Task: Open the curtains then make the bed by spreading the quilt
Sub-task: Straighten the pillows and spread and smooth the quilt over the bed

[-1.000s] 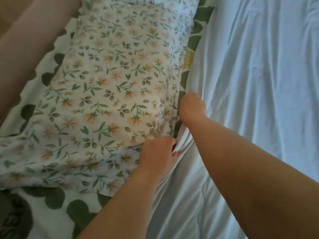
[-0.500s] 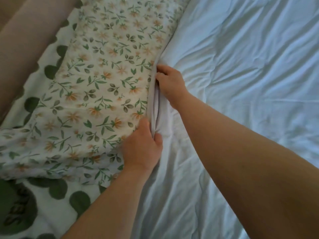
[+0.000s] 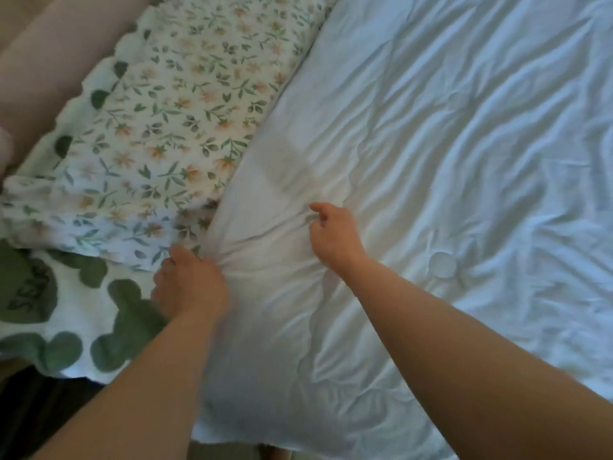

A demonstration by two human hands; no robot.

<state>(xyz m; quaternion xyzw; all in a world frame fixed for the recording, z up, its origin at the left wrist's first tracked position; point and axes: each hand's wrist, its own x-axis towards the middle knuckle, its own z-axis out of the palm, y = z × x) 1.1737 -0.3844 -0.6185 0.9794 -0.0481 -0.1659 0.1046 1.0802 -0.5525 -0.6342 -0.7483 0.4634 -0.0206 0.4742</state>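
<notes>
From the head camera I look down on a bed. A white quilt covers its right and middle, wrinkled. My left hand is closed on a bunch of the quilt's edge, just beside a floral pillow. My right hand pinches a fold of quilt nearer the middle. The pillow lies on a white sheet with green shapes, left of the quilt.

Left hand fisted, right hand pinching, forearms extended
</notes>
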